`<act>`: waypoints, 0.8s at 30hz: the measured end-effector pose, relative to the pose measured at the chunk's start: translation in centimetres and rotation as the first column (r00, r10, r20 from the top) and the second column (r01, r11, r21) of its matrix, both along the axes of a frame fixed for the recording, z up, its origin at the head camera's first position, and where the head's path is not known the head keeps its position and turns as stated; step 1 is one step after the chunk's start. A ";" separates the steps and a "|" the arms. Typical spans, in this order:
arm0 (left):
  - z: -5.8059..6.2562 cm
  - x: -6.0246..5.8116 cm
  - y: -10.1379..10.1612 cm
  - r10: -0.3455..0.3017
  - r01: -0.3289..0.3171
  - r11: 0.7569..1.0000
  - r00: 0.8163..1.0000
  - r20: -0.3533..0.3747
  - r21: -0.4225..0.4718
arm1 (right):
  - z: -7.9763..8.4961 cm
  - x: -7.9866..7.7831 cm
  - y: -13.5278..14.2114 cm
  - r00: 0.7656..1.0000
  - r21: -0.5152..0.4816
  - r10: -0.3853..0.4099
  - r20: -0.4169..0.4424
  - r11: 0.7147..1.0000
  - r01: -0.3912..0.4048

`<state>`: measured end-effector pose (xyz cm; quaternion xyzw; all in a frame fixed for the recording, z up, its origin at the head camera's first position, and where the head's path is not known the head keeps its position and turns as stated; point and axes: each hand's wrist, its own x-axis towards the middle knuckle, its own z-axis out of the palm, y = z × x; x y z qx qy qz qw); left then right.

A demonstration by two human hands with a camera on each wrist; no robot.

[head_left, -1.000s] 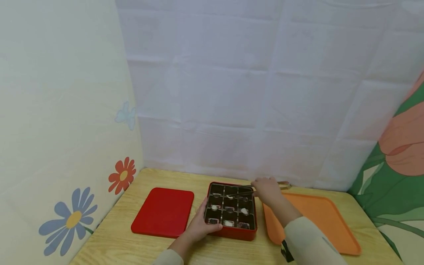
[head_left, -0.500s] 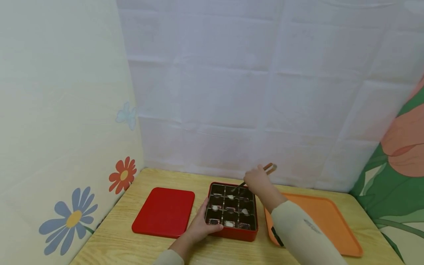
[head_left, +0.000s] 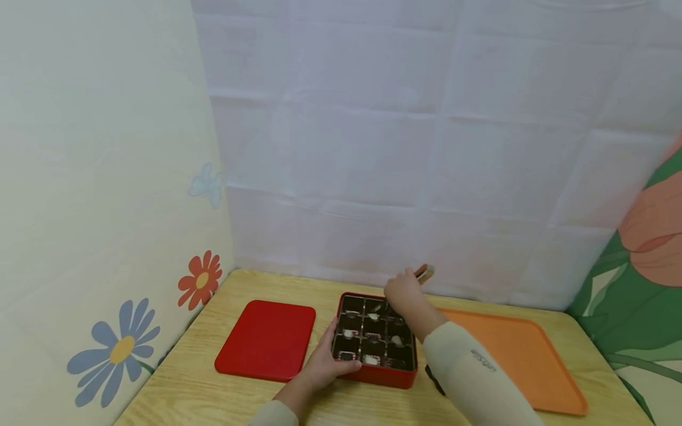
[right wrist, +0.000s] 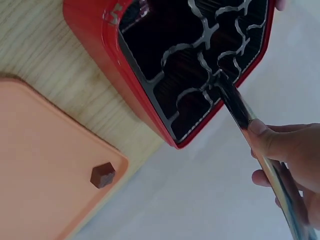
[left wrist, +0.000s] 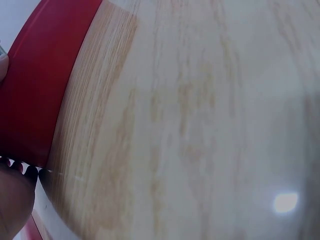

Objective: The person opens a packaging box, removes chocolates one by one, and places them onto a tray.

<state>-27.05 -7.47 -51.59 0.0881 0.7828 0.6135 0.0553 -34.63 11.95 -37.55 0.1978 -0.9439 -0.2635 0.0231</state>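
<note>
A red square box [head_left: 385, 377] with a dark divided insert sits mid-table, white and brown pieces in several compartments. My left hand [head_left: 322, 362] grips its front left corner, thumb along the front wall and fingers on the left side. My right hand [head_left: 403, 293] holds a pair of tongs [right wrist: 237, 107], tilted with the handle end up and back. In the right wrist view the tong tips point down into the insert near its back edge, close together. Whether something sits between the tips I cannot tell. A white piece [head_left: 374, 316] lies in the back middle area.
A flat red lid [head_left: 266, 340] lies left of the box. An orange tray [head_left: 527, 355] stands at the right, partly behind the right sleeve; a small brown chocolate [right wrist: 103, 175] rests near its corner. A white cloth [head_left: 330, 148] hangs behind the table.
My right hand has moved left over the box's back right corner, and the tongs have turned from nearly flat to steeply tilted, tips down. The left hand keeps its hold on the box.
</note>
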 end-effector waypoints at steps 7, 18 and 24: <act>0.3 0.2 0.1 0.004 -0.004 1.000 1.000 0.013 -0.001 | -0.1 0.4 0.3 0.998 -0.066 -0.058 0.032 0.996 0.060; 0.4 0.3 0.1 -0.005 0.005 1.000 1.000 0.007 -0.009 | 0.0 0.8 -0.4 0.984 -0.065 -0.142 0.105 0.987 0.150; 0.2 0.2 0.0 -0.005 0.005 1.000 1.000 0.017 -0.005 | -0.4 0.8 0.1 0.988 -0.064 -0.137 0.074 0.988 0.141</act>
